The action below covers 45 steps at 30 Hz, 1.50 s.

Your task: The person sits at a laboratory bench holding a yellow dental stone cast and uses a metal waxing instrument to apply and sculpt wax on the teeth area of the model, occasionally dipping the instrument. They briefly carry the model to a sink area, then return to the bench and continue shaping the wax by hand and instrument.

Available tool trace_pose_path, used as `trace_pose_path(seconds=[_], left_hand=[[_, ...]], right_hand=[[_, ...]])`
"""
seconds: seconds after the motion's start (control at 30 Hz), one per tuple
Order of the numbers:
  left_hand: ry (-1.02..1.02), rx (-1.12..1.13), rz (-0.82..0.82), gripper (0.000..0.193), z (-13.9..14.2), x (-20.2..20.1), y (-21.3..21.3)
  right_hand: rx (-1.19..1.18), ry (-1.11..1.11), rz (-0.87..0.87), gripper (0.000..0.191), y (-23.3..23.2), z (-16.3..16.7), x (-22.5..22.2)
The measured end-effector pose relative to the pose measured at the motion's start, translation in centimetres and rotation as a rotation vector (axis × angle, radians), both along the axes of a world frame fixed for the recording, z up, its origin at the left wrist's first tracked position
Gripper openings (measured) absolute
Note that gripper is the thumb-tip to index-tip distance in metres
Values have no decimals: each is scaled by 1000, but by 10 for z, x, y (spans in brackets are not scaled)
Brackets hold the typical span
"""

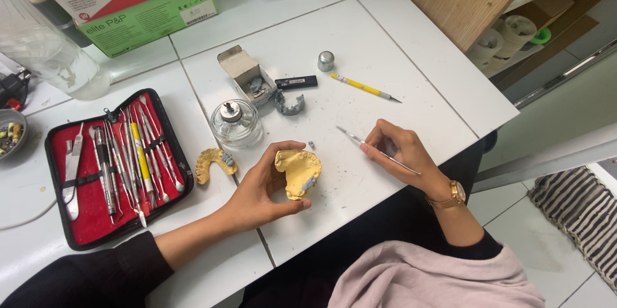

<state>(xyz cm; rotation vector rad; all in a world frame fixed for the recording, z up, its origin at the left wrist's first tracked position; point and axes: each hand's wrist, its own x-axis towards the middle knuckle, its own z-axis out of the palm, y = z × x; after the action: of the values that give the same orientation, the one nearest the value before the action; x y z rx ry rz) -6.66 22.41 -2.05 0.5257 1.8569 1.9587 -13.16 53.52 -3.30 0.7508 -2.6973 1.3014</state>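
My left hand (260, 192) grips a yellow plaster dental cast (299, 172) just above the white table (398, 44), fingers curled around its edge. My right hand (402, 150) holds a thin metal hand tool (376, 148) like a pen, its tip pointing left toward the cast but apart from it. A second yellow cast (214, 164) lies on the table left of my left hand. A tiny grey piece (312, 145) lies just above the held cast.
An open red-lined case of metal instruments (112, 163) lies at the left. A glass spirit burner (236, 122), a small open cardboard box (246, 73), a grey arch piece (289, 105), a black lighter (296, 82), a metal cap (326, 61) and a yellow-handled knife (363, 87) stand behind.
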Motion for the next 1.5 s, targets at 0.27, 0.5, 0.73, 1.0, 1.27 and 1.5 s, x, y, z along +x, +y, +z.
trace_pose_path(seconds=[0.27,0.5,0.73,1.0,1.27,1.5], left_hand=[[10,0,-8,86,-1,2,-1],[-15,0,-20,87,1,3,2],[-37,14,-14,87,4,2,5],[-42,17,-29,88,3,3,4],[-30,9,-26,89,3,1,3],[-23,-9,-24,89,4,1,4]], right_hand=[[-162,-114,-34,16,-2,3,-1],[-57,-81,-145,17,-1,3,0],[58,179,164,13,-1,9,13],[-112,-91,14,15,-12,10,14],[78,33,20,16,-10,12,19],[-203,-135,32,18,-10,4,12]])
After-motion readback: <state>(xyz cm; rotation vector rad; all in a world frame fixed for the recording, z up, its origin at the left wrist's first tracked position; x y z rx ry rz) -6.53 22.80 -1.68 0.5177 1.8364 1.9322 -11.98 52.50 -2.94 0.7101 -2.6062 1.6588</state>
